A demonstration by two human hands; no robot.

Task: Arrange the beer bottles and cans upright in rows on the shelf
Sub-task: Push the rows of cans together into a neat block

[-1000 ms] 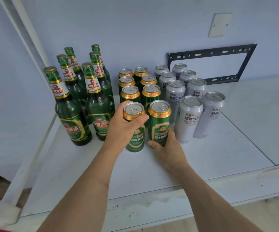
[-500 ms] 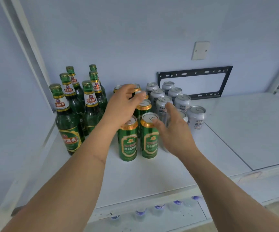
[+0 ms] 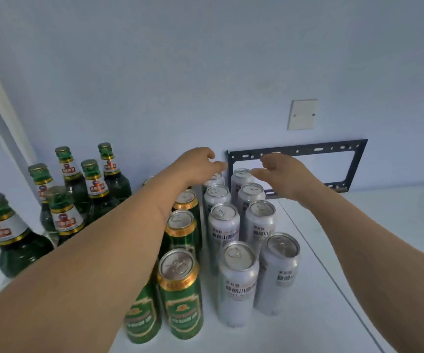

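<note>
Both hands, left hand (image 3: 195, 164) and right hand (image 3: 279, 171), hover with loosely curled, empty fingers over the rear silver cans (image 3: 242, 178), which look light, smooth and easily dented, best held around the sides.

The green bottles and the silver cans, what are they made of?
The green bottles look like glossy glass: see-through green bodies, paper-like labels, gold crimped caps. The silver cans look like metal, probably aluminium: matte pale sides, shiny brushed tops with pull tabs.
</note>
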